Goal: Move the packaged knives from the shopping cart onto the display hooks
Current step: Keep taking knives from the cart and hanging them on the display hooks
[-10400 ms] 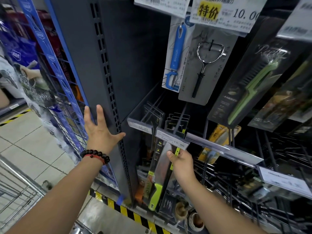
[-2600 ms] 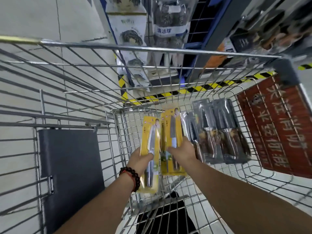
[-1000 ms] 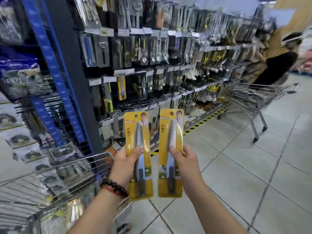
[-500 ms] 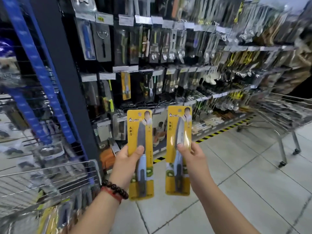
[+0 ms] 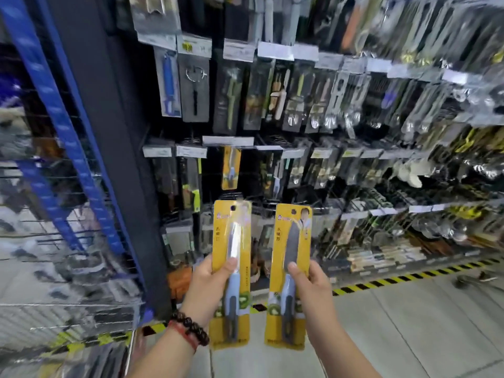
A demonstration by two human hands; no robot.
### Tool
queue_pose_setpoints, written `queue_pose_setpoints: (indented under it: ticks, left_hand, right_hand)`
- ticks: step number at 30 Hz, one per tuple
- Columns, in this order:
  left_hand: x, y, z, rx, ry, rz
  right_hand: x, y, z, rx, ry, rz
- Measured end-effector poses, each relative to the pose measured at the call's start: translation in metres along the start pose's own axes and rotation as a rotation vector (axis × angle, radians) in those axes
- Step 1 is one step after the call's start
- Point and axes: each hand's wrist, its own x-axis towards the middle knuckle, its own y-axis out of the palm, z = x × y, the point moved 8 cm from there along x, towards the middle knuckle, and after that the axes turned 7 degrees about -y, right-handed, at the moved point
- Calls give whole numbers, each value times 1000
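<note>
My left hand (image 5: 205,285) grips a yellow-carded packaged knife (image 5: 231,236) upright, thumb on its front. My right hand (image 5: 311,285) holds a second yellow packaged knife (image 5: 290,233) the same way, a little to the right. Both packs are raised in front of the display hooks (image 5: 272,140), short of them. One matching yellow pack (image 5: 231,167) hangs on a hook in the middle row, straight above my left pack. The shopping cart (image 5: 65,317) shows blurred at the lower left.
A dark upright post (image 5: 114,159) and a blue wire rack (image 5: 54,105) stand left of the hooks. Rows of packaged kitchen tools with white price tags (image 5: 275,50) fill the wall. Yellow-black floor tape (image 5: 409,276) runs along the shelf base; tiled floor lies at right.
The view has moved closer to the hook wall and panned left. Both hands still hold their yellow packs, carried nearer the middle-row hooks.
</note>
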Motion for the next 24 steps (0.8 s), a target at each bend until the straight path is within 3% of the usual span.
queue_pose_setpoints:
  ticks: [7, 13, 18, 24]
  left_hand:
    - [69, 6, -39, -20, 11, -207]
    - [111, -14, -52, -92, 1, -352]
    - [150, -38, -53, -143, -26, -393]
    - [222, -62, -46, -166, -70, -381]
  right_hand:
    - [131, 45, 10, 3, -33, 282]
    - [207, 104, 8, 32, -24, 428]
    - [256, 167, -2, 5, 3, 518]
    - [318, 224, -14, -33, -62, 519]
